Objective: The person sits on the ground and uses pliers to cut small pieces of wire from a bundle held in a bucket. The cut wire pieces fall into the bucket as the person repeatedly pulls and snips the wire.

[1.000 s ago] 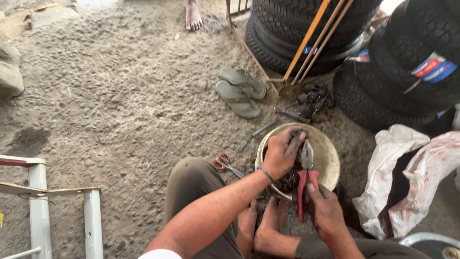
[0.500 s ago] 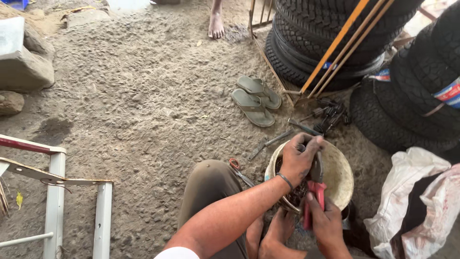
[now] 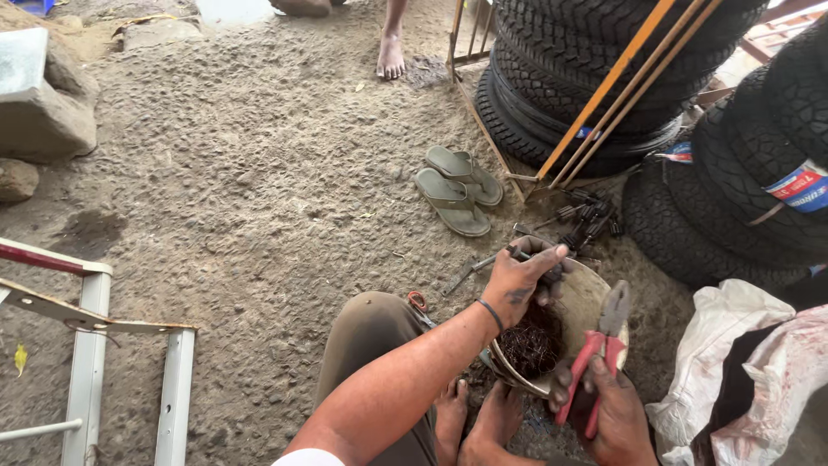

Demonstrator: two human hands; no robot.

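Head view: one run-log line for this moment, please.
left hand: grips dark rod at bowl rim | right hand: holds red-handled pliers | bowl: dark wire tangle | nearby: sandals, tyres

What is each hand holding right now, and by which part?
The right hand holds pliers by their red handles, jaws up. The left hand pinches a thin dark piece at the bowl rim; what it is cannot be told.

Head camera, looking steeply down, close.

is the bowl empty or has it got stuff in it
Not empty. The round metal bowl holds a dark tangle of thin wire at its bottom, below the left hand.
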